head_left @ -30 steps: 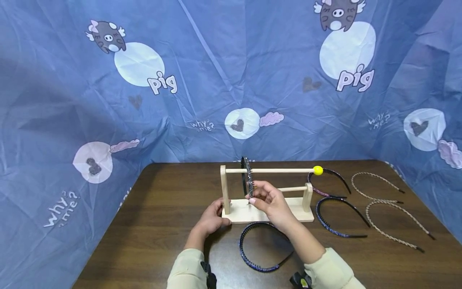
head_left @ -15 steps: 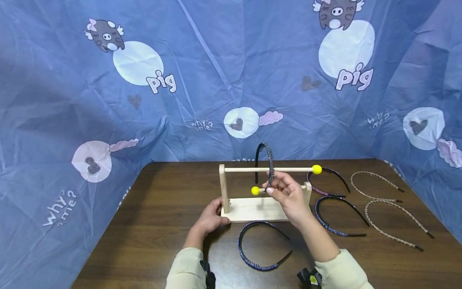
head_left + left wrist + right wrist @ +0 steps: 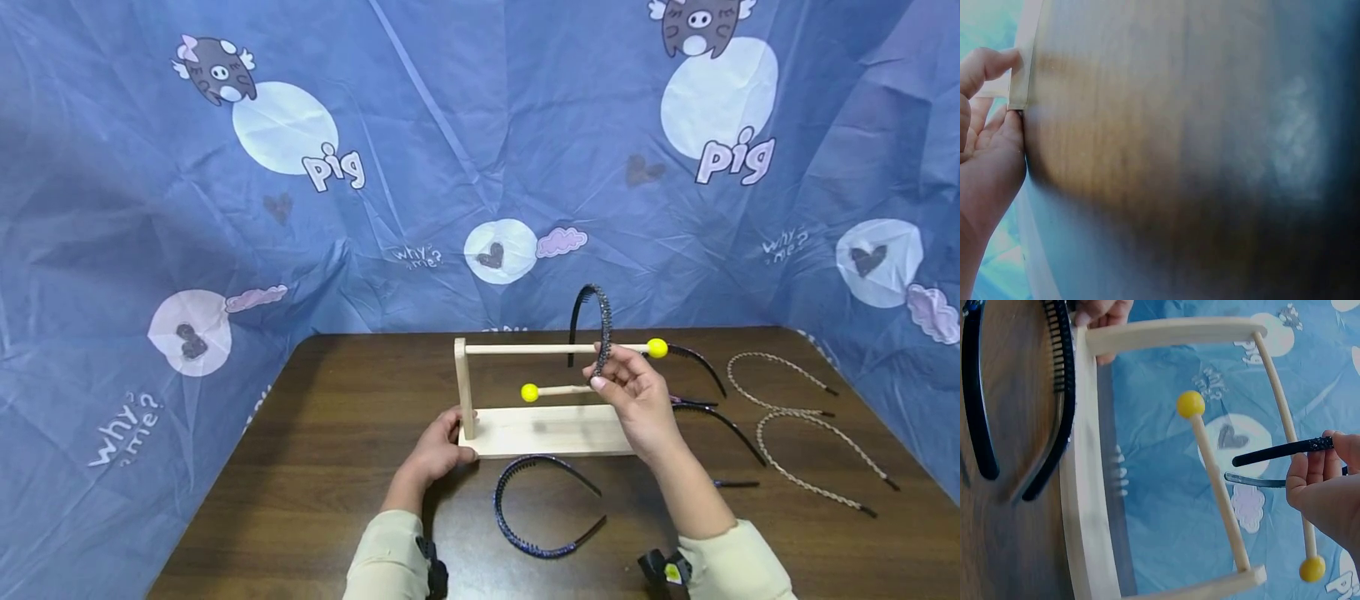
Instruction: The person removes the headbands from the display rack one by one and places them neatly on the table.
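Note:
In the head view a wooden headband stand [image 3: 555, 429] has a long upper rod [image 3: 525, 349] and a shorter lower rod [image 3: 555, 390], each tipped with a yellow ball. My left hand [image 3: 433, 452] grips the left end of its base, the thumb on the near side. Near the right end of the upper rod, my right hand [image 3: 637, 404] pinches a dark glittery headband [image 3: 604, 321] by its near arm. That headband stands upright, arched above the upper rod, its far arm behind it. In the right wrist view both headband tips [image 3: 1254, 456] point toward the lower rod.
A blue glitter headband [image 3: 517, 537] lies in front of the stand. On the right lie two braided beige headbands [image 3: 810, 492] and two dark headbands [image 3: 731, 429], partly hidden by my right arm. A blue printed cloth [image 3: 420, 208] hangs behind the brown table [image 3: 300, 483].
My right hand has moved right and upward with the headband, from the rods' left part to near the upper rod's ball. The lower rod's yellow ball has come into view. My left hand stays put.

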A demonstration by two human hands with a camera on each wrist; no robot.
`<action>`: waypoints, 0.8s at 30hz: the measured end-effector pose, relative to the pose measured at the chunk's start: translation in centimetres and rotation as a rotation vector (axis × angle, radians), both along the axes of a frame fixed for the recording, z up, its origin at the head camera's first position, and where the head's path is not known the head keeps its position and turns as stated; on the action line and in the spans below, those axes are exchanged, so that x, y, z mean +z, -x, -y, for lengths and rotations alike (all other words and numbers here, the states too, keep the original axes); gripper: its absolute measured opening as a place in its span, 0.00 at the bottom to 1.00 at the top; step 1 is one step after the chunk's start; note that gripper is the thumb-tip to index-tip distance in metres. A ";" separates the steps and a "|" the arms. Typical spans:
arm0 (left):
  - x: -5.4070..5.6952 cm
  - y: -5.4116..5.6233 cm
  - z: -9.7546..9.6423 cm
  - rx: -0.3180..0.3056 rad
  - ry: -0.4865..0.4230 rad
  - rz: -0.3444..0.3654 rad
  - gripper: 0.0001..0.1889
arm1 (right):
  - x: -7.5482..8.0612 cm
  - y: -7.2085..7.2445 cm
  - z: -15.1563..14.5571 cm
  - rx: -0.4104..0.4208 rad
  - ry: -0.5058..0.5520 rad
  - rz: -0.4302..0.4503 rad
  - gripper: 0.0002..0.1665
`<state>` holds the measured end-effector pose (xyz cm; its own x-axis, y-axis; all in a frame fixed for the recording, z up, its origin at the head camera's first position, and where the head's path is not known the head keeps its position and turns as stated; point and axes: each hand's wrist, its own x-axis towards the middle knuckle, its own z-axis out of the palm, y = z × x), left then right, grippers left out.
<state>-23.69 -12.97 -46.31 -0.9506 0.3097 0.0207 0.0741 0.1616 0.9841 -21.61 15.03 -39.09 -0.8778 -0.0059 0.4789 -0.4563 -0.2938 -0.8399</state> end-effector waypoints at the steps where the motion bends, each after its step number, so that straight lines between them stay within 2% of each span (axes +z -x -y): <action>1: 0.0 0.0 0.0 0.003 0.004 -0.001 0.33 | 0.0 0.0 -0.2 -0.003 0.008 -0.005 0.22; 10: 0.2 -0.1 -0.1 0.017 0.020 -0.003 0.32 | -0.6 -0.5 -2.3 -0.029 0.072 -0.047 0.23; 15: 0.0 -0.1 -0.1 0.023 0.032 -0.008 0.32 | -0.8 -0.8 -3.6 -0.017 0.139 -0.105 0.25; 18: -0.4 0.2 0.0 0.025 0.022 -0.011 0.33 | -0.7 -0.9 -4.4 -0.006 0.180 -0.132 0.24; 24: -2.2 1.2 0.3 0.033 0.033 -0.015 0.34 | -0.5 -1.4 -5.8 0.015 0.222 -0.132 0.26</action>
<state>-24.92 -13.25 -48.55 -0.9599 0.2790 0.0255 0.0830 0.1964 0.9770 -20.20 20.85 -39.56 -0.8085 0.0995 0.5800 -0.5514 -0.4723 -0.6877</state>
